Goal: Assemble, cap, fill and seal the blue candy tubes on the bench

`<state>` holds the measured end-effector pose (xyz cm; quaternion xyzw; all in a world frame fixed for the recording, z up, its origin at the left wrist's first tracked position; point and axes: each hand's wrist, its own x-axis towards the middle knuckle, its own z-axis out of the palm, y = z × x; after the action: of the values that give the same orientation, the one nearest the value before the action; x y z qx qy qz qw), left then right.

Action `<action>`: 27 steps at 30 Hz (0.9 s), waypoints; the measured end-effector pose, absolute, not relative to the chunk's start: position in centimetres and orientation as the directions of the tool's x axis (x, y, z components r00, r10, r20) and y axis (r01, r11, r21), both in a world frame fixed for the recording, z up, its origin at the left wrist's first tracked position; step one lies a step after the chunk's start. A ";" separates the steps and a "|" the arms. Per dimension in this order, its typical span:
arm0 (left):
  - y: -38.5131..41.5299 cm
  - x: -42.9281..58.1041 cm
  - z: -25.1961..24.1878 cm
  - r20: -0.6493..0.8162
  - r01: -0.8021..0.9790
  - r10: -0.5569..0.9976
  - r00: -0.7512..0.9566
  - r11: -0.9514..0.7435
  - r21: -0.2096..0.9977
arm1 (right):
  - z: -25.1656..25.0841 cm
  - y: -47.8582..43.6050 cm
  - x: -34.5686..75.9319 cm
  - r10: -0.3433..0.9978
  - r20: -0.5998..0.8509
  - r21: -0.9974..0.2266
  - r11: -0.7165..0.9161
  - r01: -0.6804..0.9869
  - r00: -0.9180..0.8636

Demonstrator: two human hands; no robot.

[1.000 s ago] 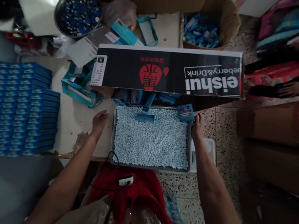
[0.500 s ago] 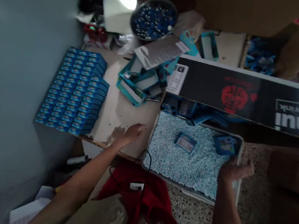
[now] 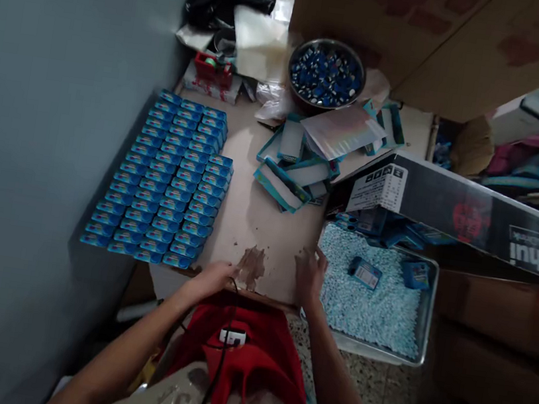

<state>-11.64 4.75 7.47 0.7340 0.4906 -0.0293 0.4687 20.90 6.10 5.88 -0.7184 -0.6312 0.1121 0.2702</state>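
Note:
My left hand [image 3: 212,279] is at the front edge of the table, its fingers stretched toward the right and nothing visible in them. A loop of black cable [image 3: 232,304] passes close to its fingertips. My right hand [image 3: 309,276] is over the table at the left rim of a metal tray [image 3: 428,318], fingers apart, holding nothing. Small pale blue-white pieces [image 3: 359,308] fill the tray. On them lie a small blue box [image 3: 364,273] and another blue box [image 3: 414,274]. Left of my hands, small blue boxes [image 3: 161,187] stand in tight rows.
Open blue cartons [image 3: 282,185] and a shiny sheet [image 3: 342,131] lie in a pile behind. A metal bowl [image 3: 326,73] holds blue pieces. A black printed carton [image 3: 479,211] overhangs the tray's back. A wall [image 3: 58,132] bounds the left side.
My right hand has moved left from the tray's right side to its left rim. My left hand has drawn back to the table edge. The view has shifted.

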 end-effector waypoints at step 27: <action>19.0 -6.6 4.3 -0.533 0.693 0.444 0.720 -0.476 0.541 | 4.8 15.9 19.2 0.568 -0.608 -0.442 0.338 0.831 -0.554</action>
<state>-6.58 19.02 4.33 0.8437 0.3371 -0.1618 0.3851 19.22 15.87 4.77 -0.4378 -0.7988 0.3731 -0.1762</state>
